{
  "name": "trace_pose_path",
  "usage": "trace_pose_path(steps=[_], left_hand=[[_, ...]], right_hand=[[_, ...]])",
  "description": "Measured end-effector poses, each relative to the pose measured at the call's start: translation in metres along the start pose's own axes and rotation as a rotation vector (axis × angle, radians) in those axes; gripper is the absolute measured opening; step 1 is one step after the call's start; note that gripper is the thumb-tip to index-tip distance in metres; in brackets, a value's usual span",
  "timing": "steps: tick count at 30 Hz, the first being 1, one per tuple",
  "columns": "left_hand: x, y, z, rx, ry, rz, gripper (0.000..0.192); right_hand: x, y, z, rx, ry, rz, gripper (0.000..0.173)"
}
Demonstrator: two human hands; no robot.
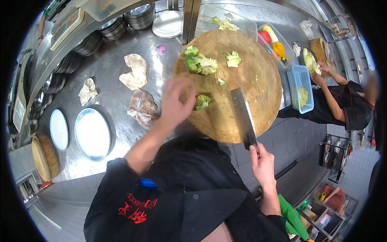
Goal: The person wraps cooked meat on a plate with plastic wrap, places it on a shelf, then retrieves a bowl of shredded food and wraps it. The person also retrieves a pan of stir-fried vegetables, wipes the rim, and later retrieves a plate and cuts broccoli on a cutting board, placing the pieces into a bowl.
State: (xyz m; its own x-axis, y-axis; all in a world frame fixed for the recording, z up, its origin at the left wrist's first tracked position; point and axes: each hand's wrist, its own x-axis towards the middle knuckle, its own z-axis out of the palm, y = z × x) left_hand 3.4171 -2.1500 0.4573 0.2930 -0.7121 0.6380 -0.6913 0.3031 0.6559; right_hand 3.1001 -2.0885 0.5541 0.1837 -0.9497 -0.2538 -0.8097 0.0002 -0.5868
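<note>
My right hand grips the handle of a cleaver, its broad blade over the right part of a round wooden chopping block. My left hand is blurred by motion above the block's left edge. Its fingers are curled next to a small broccoli floret; whether they hold a piece is unclear. Farther up the block lies a larger broccoli head, cut side showing. A pale cut broccoli piece and a small scrap lie to its right.
Left on the steel counter are a knotted plastic bag, a crumpled cloth and two plates. Behind the block stands a clear tray with trimmings. At right are a vegetable container, a blue basket and another person handling leaves.
</note>
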Motion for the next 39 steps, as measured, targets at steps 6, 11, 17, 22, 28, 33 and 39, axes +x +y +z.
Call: trace_pose_path(steps=[6, 11, 17, 22, 28, 33, 39], left_hand=[[0.122, -0.077, 0.03, 0.258, -0.57, -0.472, 0.031], [0.137, -0.06, 0.033, 0.14, -0.532, -0.4, 0.033], [0.064, -0.002, -0.019, 0.044, -0.731, 0.049, 0.037], [0.024, -0.011, -0.033, -0.047, -0.762, -0.2, 0.038], [0.059, -0.04, 0.003, -0.253, -0.265, -0.507, 0.033], [0.05, -0.034, 0.023, -0.352, -0.24, -0.729, 0.033], [0.039, -0.022, 0.024, -0.36, -0.117, -0.709, 0.04]], right_hand=[[0.006, 0.019, 0.008, 0.127, 0.034, 0.189, 0.021], [0.0, 0.029, 0.025, 0.188, 0.087, 0.099, 0.03], [-0.004, 0.025, 0.025, 0.234, 0.064, 0.12, 0.029], [0.008, 0.012, 0.024, 0.221, 0.079, 0.038, 0.023], [0.037, -0.024, 0.028, 0.25, 0.031, -0.069, 0.022], [0.059, -0.053, 0.032, 0.192, 0.043, -0.118, 0.02], [0.067, -0.068, 0.031, 0.135, 0.044, -0.177, 0.018]])
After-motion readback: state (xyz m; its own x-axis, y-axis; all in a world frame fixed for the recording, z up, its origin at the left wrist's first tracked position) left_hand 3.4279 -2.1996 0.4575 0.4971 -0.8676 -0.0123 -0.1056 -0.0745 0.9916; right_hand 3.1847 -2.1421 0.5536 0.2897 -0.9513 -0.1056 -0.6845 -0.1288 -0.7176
